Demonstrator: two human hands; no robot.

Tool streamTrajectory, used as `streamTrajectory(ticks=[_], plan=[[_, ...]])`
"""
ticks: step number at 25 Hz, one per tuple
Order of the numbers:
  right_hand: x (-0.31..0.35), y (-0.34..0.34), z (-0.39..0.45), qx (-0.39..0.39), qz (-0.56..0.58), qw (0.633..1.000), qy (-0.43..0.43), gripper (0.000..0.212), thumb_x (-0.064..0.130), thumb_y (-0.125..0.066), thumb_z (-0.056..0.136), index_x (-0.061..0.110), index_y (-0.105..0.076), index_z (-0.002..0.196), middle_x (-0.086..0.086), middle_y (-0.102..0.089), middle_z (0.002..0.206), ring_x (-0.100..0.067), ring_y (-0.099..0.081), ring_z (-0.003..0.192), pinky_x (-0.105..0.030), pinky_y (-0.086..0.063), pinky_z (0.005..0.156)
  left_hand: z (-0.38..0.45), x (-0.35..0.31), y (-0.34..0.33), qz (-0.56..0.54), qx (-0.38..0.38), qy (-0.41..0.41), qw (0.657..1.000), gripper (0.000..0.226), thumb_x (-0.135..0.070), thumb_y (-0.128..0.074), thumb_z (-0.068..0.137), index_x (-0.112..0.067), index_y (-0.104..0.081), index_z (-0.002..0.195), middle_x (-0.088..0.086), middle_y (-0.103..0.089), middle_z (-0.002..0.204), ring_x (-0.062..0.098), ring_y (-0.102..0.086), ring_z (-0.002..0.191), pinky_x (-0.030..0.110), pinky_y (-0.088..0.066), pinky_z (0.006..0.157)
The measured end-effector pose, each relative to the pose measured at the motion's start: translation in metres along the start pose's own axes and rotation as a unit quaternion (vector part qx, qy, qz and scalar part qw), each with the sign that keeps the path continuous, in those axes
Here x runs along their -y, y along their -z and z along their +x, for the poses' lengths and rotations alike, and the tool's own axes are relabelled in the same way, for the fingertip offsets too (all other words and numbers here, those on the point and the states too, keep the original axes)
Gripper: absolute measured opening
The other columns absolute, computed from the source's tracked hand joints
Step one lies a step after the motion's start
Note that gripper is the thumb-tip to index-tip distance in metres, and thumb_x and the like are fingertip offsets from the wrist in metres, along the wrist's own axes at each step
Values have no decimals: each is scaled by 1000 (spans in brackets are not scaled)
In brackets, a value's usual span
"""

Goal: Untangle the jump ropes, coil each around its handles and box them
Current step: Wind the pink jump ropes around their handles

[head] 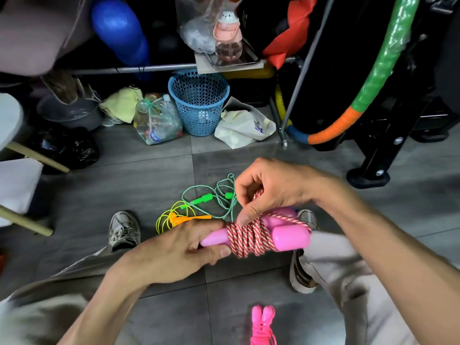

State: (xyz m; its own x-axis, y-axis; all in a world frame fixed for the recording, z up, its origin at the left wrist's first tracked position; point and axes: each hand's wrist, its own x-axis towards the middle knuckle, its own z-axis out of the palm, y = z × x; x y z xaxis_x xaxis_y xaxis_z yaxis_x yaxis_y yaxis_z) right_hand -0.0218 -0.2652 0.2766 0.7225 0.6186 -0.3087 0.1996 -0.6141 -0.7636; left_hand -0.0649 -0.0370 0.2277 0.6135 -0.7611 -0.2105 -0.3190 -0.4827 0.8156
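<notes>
My left hand (179,247) grips a pair of pink handles (290,236) held side by side. A red-and-white striped rope (249,236) is wound in many turns around them. My right hand (271,188) pinches a strand of that rope just above the coil. On the floor behind lie a green rope with green handles (202,198) and a yellow rope with orange handles (185,219), loosely tangled together. A bright pink rope (262,324), coiled on its handles, lies on the floor between my legs.
I sit over a grey tiled floor, with a shoe on either side (124,230) (302,272). A blue mesh basket (199,100), bags, a bottle-filled sack (156,120), a striped hoop (378,70) and a black stand foot (368,176) crowd the far side.
</notes>
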Motion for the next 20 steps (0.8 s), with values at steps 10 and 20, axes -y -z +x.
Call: streamTrajectory(ticks=[10,20], plan=[[-6,-6,2,-126,317,939,-39,10,19,-79,73,17,-72,66,-8,-58,63,-14,-52,61,-19,-40,53,-4,-16,-2,-279,-89,-94,951,23,-35,-55,94,-16,-62,84,1,-58,71,14,-38,54,26,-33,51],[-2,-28,20,-218,449,863,-79,22,-7,-45,76,10,-43,62,-4,-44,54,-10,-29,43,-25,-13,46,11,-9,-12,-100,-346,46,932,23,-31,-53,96,-16,-57,78,-12,-59,65,1,-51,59,13,-36,56]])
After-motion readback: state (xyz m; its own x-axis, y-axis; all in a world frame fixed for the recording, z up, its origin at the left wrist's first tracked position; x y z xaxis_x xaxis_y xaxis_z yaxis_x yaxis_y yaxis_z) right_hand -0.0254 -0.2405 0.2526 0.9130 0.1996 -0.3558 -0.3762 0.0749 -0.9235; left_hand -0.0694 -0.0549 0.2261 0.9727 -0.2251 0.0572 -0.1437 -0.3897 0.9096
